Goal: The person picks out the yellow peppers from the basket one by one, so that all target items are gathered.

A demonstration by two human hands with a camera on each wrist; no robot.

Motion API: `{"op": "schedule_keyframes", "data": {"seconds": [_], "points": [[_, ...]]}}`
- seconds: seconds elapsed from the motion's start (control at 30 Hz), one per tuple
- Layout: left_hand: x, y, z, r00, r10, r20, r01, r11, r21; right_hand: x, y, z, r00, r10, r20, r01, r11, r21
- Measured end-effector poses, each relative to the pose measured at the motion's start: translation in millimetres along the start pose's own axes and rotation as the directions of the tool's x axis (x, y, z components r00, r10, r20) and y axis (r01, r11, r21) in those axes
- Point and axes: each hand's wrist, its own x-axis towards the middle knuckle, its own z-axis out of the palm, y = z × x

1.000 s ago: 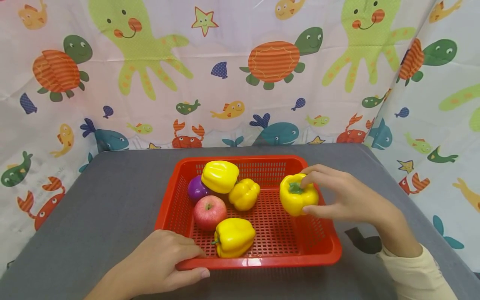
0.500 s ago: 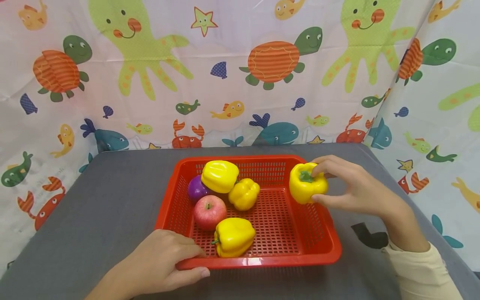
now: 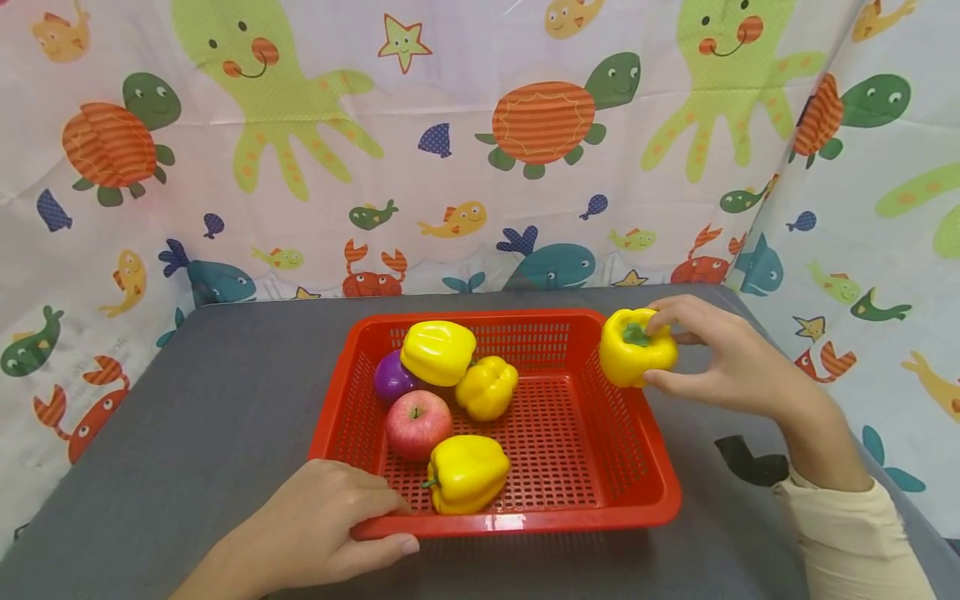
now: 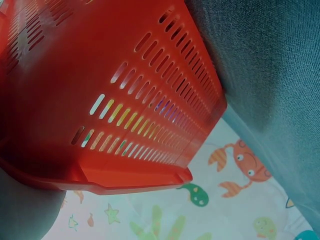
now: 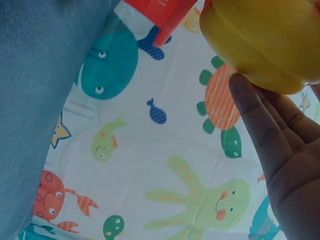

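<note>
My right hand (image 3: 720,358) pinches a yellow bell pepper (image 3: 633,348) by its side, stem up, over the right rim of the red basket (image 3: 577,523). In the right wrist view the pepper (image 5: 265,45) is held at the fingertips, above the table. My left hand (image 3: 322,521) grips the basket's front left corner, thumb outside the rim and fingers over it. Inside the basket lie a red apple (image 3: 418,425), a purple round item (image 3: 393,377) partly hidden, and three more yellow bell peppers (image 3: 468,473). One of these peppers (image 3: 438,353) sits on top of its neighbours.
A grey cloth-covered table (image 3: 225,400) carries the basket. Behind and to the sides hangs a curtain (image 3: 420,183) printed with sea animals. A dark curved mark (image 3: 752,462) shows on the table under the right forearm. The left wrist view shows the basket's slotted wall (image 4: 165,95).
My right hand has carried the yellow bell pepper up and to the right, from over the basket's inside to over its right rim. The left hand and other contents have stayed put.
</note>
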Motion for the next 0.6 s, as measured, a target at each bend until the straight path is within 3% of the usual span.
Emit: {"op": "schedule_keyframes", "data": {"seconds": [0.6], "points": [[0.3, 0.2, 1.1, 1.000, 0.004, -0.017, -0.004, 1.000, 0.019, -5.6, 21, -5, 0.993, 0.115, -0.025, -0.115, 0.993, 0.032]]}}
